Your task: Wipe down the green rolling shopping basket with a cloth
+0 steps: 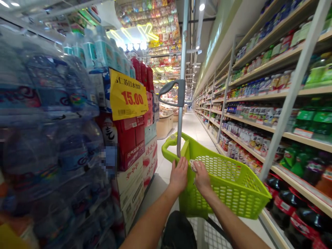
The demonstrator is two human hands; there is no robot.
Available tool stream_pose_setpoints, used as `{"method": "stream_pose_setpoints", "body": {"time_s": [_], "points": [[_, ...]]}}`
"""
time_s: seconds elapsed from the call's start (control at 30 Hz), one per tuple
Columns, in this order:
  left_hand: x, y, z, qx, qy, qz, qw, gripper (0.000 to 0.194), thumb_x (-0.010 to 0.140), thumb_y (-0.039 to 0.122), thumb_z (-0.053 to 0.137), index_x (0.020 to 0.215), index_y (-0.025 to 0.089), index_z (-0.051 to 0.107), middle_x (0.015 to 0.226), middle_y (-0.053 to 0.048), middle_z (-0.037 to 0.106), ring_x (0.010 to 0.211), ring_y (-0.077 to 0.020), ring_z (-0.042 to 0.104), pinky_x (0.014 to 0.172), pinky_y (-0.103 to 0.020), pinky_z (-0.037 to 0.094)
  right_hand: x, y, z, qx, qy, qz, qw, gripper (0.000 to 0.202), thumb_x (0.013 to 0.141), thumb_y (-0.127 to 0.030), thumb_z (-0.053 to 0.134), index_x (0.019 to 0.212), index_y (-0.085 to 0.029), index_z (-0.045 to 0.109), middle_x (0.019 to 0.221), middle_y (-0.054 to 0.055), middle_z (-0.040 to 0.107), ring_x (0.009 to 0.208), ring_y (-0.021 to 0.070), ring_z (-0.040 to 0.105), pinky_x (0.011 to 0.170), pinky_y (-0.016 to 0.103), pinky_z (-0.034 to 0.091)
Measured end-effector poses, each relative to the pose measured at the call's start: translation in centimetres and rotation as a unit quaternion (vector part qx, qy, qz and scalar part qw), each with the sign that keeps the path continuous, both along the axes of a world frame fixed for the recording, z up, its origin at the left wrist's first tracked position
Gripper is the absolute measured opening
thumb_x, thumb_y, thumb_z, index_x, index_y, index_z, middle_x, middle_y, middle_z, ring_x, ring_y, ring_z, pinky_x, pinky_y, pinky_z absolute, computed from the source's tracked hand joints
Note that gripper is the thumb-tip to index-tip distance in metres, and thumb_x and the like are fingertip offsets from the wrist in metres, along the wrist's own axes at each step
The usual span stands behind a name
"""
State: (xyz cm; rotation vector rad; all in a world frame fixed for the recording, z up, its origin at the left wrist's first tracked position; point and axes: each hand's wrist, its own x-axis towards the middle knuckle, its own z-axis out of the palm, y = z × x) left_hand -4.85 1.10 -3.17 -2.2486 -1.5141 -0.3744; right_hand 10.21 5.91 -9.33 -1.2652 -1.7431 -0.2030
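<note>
A lime-green basket [230, 186] with perforated walls sits at the centre right, above a wire mesh cart part. My left hand [179, 174] lies against the basket's near left edge, its fingers stretched out and pointing forward. Just right of it, my right hand [201, 176] is closed around a crumpled whitish cloth or tissue [193, 165], at the basket's inner rim. A grey metal pole [183, 45] with a grey loop handle [171, 93] rises behind the left end of the basket. Inside the basket, no goods can be seen through the visible part.
Stacked bottle packs [52, 138] and drink cartons [131, 141] stand close on the left, with a yellow price sign [128, 95]. Long drink shelves [249, 119] line the right side. Between them a pale floor aisle [190, 124] runs ahead.
</note>
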Motion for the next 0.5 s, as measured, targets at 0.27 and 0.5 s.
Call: {"method": "stream_pose_setpoints", "body": {"time_s": [0.27, 0.5], "points": [[0.6, -0.1, 0.3, -0.012, -0.039, 0.002, 0.999, 0.067, 0.072, 0.022, 0.040, 0.135, 0.007, 0.023, 0.145, -0.010, 0.020, 0.134, -0.0215, 0.012, 0.107, -0.048, 0.014, 1.8, -0.7, -0.4, -0.022, 0.029, -0.046, 0.998, 0.050, 0.071, -0.004, 0.034, 0.114, -0.015, 0.057, 0.123, 0.010, 0.049, 0.116, 0.0237, 0.041, 0.100, 0.040, 0.033], [0.6, 0.1, 0.4, 0.012, -0.038, 0.006, 0.999, 0.067, 0.067, 0.016, 0.040, 0.133, 0.011, 0.030, 0.143, -0.006, 0.025, 0.133, -0.0203, 0.017, 0.106, -0.047, 0.017, 2.2, -0.9, 0.4, -0.026, 0.013, -0.019, 0.999, 0.051, 0.072, -0.001, 0.037, 0.115, -0.019, 0.056, 0.127, 0.008, 0.048, 0.118, 0.0202, 0.039, 0.100, 0.037, 0.031]]}}
